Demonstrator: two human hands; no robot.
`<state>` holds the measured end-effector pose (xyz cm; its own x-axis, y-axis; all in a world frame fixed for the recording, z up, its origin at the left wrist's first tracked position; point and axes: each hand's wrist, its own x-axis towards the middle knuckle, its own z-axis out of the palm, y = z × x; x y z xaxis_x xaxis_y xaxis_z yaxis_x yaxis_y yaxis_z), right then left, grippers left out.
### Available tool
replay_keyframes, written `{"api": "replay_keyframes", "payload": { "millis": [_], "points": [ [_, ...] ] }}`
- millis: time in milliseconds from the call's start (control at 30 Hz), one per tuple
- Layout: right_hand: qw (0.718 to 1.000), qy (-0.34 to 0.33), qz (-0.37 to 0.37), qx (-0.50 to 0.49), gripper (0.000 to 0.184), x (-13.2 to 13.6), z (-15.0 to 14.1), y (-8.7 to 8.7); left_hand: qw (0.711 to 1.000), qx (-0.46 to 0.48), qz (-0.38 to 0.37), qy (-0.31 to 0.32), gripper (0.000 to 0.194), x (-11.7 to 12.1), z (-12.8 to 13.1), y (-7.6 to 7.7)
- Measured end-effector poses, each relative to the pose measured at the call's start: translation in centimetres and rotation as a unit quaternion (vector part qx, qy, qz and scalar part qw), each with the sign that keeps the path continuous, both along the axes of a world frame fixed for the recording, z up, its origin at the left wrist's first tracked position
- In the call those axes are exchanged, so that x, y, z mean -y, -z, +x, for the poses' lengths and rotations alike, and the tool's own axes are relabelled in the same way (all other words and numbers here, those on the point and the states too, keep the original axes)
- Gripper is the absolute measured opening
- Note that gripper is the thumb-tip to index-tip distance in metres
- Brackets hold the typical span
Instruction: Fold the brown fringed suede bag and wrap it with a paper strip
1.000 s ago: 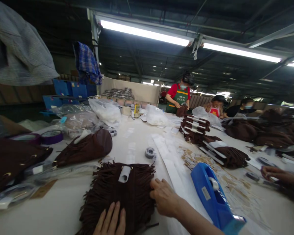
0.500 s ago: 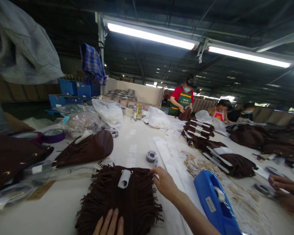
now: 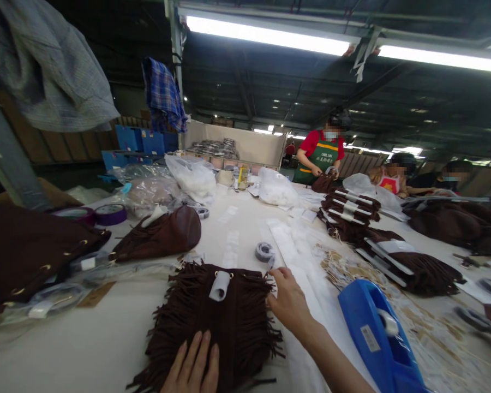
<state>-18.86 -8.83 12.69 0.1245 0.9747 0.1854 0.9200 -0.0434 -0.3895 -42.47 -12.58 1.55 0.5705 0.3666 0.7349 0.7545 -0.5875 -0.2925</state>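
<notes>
A dark brown fringed bag lies flat on the table in front of me. A rolled pale grey wrap sits at its top edge beside small metal eyelets. My left hand rests on the bag's lower part with its fingers stretched out. At the upper right corner, my right hand has its fingers curled around the edge and fringe. A blue tape dispenser stands to the right of my right forearm. Just beyond the bag lies a small grey coil.
Brown bags lie at left, near purple tape rolls. Stacked fringed bags and a heap of string tags are at right. White plastic bags sit farther back. A co-worker in a green apron handles a brown bag.
The view has shifted, so most things appear farther right. My left hand shows more fully on the bag. The thumb and forefinger of my right hand look farther apart at the corner.
</notes>
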Motion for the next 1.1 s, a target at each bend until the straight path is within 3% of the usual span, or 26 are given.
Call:
{"api": "replay_keyframes", "payload": {
  "millis": [100,200,233,300,400,533,633,900,1100],
  "points": [
    [0.972,-0.203,0.091,-0.081,0.028,4.6,-2.3,0.6,0.998,-0.012,-0.055,-0.005,0.037,0.7,-0.3,-1.3],
    [0.895,-0.384,0.224,-0.046,0.020,8.6,-6.0,4.5,0.996,-0.047,-0.074,-0.001,0.042,0.9,-0.6,-2.3],
    [0.877,-0.396,0.273,-0.013,0.017,9.5,-7.2,6.3,0.995,-0.065,-0.074,0.005,0.043,0.8,-0.7,-2.4],
    [0.867,-0.362,0.344,0.006,0.014,10.4,-9.2,9.7,0.994,-0.086,-0.070,0.011,0.044,0.5,-1.0,-2.4],
    [0.872,-0.280,0.402,-0.014,0.015,10.0,-10.6,12.4,0.996,-0.067,-0.053,0.018,0.045,-0.2,-1.4,-2.3],
    [0.890,-0.276,0.361,-0.028,0.021,9.3,-10.3,11.7,0.993,-0.092,-0.046,0.049,0.046,-1.2,-2.1,-3.6],
    [0.886,-0.300,0.352,-0.023,0.020,9.3,-9.8,10.9,0.993,-0.094,-0.045,0.050,0.048,-1.5,-2.3,-4.2],
    [0.863,-0.279,0.421,0.007,0.021,9.1,-9.4,11.5,0.996,-0.063,-0.043,0.037,0.038,-0.7,-2.0,-0.3],
    [0.908,-0.235,0.345,-0.021,0.023,8.6,-9.4,6.2,0.997,-0.077,-0.005,0.007,0.036,-0.9,-1.4,-0.5]
  ]
}}
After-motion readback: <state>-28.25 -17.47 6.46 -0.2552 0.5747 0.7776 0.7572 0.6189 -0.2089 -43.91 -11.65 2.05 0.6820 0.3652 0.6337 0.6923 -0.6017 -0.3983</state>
